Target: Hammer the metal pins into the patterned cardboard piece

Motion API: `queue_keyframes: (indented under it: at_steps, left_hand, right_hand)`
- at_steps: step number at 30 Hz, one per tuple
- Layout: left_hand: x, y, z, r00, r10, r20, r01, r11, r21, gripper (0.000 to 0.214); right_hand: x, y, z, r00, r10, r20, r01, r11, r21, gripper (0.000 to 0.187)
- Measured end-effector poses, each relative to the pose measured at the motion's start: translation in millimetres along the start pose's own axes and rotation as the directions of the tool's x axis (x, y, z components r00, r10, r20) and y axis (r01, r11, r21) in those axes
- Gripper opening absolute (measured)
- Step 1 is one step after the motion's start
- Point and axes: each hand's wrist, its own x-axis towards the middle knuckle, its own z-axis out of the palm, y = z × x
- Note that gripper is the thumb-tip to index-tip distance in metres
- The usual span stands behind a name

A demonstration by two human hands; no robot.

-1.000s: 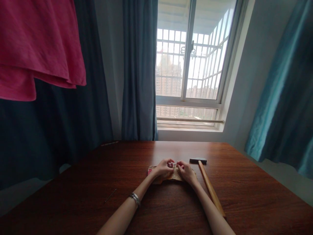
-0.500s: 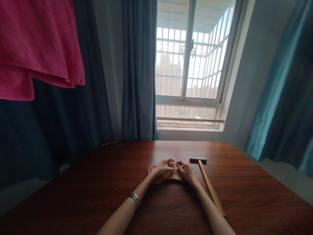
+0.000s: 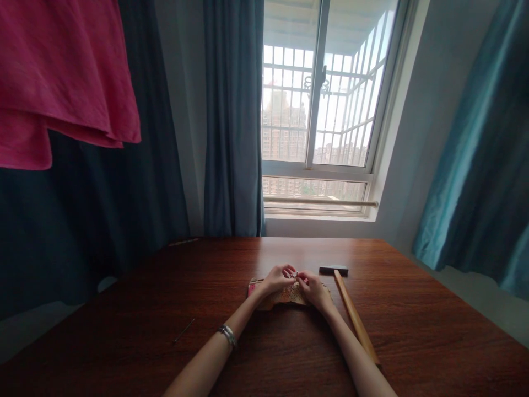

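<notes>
My left hand [image 3: 280,279] and my right hand [image 3: 313,286] meet over a tan, dark-speckled piece [image 3: 295,295] lying on the table, with pink at its left end. Both hands are closed in a pinch, their fingertips almost touching. A small light-and-dark patterned bit [image 3: 292,275] shows between them; its kind is too small to tell. My fingers hide much of it and part of the speckled piece. To the right of my right hand lies a hammer [image 3: 356,315] with a black head and a wooden handle.
A thin metal rod [image 3: 183,331] lies on the brown wooden table [image 3: 124,353] left of my left forearm. Blue curtains [image 3: 233,121] hang by a barred window [image 3: 316,110] behind the table. A pink cloth [image 3: 70,77] hangs at the upper left.
My right fingertips have shifted slightly left, closer to the left ones, and less of the small patterned bit shows between them. The hammer and rod stay on the table.
</notes>
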Motion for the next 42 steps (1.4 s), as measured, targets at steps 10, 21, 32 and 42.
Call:
queue_keyframes:
  at_steps: [10,21,32,42]
  left_hand:
    - [4.4,-9.1,9.8,0.998,0.034,-0.058,-0.029,0.995,0.097,0.024]
    - [5.4,-6.6,14.7,0.995,0.063,-0.081,-0.055,0.995,0.089,0.019]
    - [5.0,-8.5,18.6,0.992,0.063,-0.106,-0.052,0.993,0.104,0.019]
    - [4.7,-11.2,19.5,0.993,0.049,-0.105,-0.041,0.996,0.077,0.021]
  right_hand:
    - [3.9,12.9,4.7,0.999,-0.04,-0.007,0.039,0.999,-0.032,0.018]
    - [4.0,17.8,7.4,0.999,-0.043,0.012,0.042,0.997,0.062,0.019]
    - [-0.1,11.0,1.1,0.998,0.008,0.059,-0.007,1.0,-0.007,0.019]
    - [2.6,2.7,-5.4,0.995,0.069,0.075,-0.062,0.994,-0.093,0.019]
